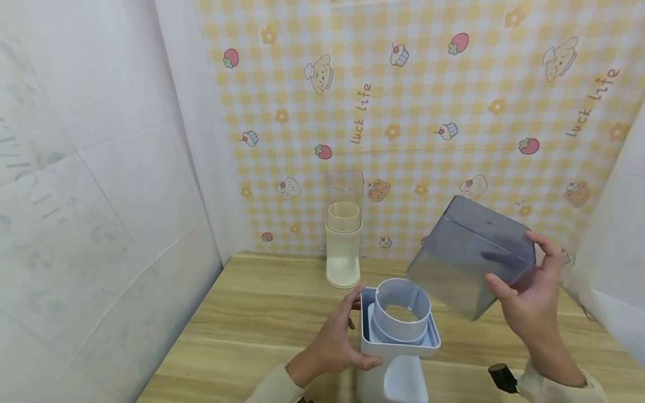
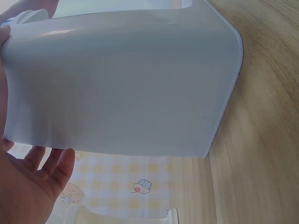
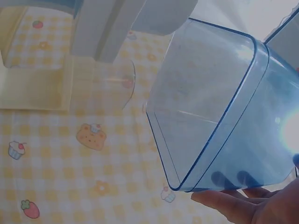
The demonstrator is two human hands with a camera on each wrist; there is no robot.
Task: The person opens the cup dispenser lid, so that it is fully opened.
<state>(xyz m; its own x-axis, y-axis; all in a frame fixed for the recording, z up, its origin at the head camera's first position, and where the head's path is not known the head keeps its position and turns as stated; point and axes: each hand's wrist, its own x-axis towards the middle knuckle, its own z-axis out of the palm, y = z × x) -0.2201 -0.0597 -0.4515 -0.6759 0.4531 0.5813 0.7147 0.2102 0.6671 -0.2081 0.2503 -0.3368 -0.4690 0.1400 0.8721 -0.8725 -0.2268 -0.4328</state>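
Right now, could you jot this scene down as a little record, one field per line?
Left hand: the hand grips the pale blue base
Right hand: the hand holds the clear bluish container, tilted and off the table
Base: upright, with a round collar on top
Behind: cream dispenser with a clear top, standing on the table
Backdrop: yellow checked cloth

Pretty cute yellow checked cloth hung behind a cream container that stood upright near the wooden counter's back edge, white sheet off left.
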